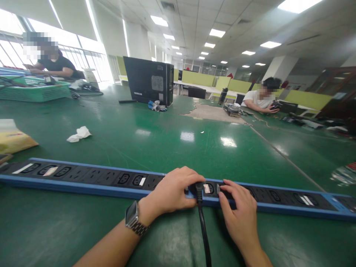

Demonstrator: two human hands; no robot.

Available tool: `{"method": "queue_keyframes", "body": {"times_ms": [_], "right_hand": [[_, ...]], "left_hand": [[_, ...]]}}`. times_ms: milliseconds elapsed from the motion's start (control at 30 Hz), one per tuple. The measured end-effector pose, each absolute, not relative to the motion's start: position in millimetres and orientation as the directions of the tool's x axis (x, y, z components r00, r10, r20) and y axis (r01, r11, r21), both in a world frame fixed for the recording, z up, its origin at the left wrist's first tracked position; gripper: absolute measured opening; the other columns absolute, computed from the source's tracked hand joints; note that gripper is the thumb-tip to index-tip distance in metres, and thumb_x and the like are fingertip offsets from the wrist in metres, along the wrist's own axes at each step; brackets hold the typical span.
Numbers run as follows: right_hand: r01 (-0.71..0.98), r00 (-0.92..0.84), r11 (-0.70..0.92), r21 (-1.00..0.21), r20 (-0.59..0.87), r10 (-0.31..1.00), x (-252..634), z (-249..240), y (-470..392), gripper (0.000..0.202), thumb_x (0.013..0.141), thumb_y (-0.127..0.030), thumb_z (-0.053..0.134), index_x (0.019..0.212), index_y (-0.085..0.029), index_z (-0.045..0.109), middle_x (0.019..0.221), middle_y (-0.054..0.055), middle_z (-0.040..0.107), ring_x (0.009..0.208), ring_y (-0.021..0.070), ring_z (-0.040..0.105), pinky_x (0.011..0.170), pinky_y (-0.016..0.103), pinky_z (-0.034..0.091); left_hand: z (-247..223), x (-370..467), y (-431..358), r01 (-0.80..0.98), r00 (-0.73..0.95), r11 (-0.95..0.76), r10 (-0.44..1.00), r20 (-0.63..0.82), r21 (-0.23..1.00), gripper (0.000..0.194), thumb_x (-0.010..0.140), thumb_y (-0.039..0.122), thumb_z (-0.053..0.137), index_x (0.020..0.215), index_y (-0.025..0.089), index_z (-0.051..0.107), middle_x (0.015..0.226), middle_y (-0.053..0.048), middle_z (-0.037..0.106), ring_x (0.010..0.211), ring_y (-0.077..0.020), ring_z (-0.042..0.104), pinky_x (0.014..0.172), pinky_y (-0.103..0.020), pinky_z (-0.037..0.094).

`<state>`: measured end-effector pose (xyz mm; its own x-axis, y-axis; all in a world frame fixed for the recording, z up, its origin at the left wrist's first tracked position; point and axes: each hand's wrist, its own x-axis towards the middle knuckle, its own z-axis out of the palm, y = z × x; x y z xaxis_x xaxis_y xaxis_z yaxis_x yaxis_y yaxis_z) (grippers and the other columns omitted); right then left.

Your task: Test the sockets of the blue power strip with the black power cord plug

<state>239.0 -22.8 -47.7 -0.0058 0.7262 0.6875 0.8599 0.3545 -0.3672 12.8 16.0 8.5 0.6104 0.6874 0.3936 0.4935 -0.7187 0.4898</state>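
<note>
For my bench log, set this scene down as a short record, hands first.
Left hand: watch on wrist; thumb and fingers at the black plug
Right hand: fingertips at the power strip, right of the plug
Cord: black, running from plug toward the wearer
Surface: green tabletop
Beyond strip: crumpled tissue, black computer tower, green basket
Other people: two, seated

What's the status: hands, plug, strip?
Left hand gripping black plug at the power strip. Right hand fingers at strip. Plug seating unclear. Cable runs between both hands.
</note>
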Motion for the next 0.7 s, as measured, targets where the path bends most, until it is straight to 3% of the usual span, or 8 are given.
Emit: {"method": "queue_keyframes", "body": {"times_ms": [500,700], "right_hand": [[0.862,-0.006,0.345,-0.371,0.673,0.739,237.9,-47.0,-23.5,0.017,0.089,-0.031,0.054,0.095,-0.022,0.066,0.112,0.007,0.069,0.106,0.0251,0.058,0.093,0.043,0.038],[0.781,0.069,0.399,-0.48,0.702,0.709,239.7,-44.4,-30.0,0.015,0.088,-0.031,0.056,0.091,-0.021,0.067,0.104,0.007,0.07,0.102,0.0236,0.06,0.094,0.04,0.04]], "left_hand": [[2.4,12.6,18.9,0.499,0.636,-0.744,0.663,0.395,0.444,0.048,0.069,0.013,0.068,0.116,0.025,0.067,0.115,-0.001,0.072,0.102,-0.0216,0.064,0.09,-0.035,0.049],[0.1,14.2,18.7,0.621,0.629,-0.691,0.721,0.292,0.369,0.079,0.068,0.033,0.078,0.14,0.022,0.047,0.132,-0.008,0.062,0.117,-0.0284,0.058,0.097,-0.043,0.047]]}}
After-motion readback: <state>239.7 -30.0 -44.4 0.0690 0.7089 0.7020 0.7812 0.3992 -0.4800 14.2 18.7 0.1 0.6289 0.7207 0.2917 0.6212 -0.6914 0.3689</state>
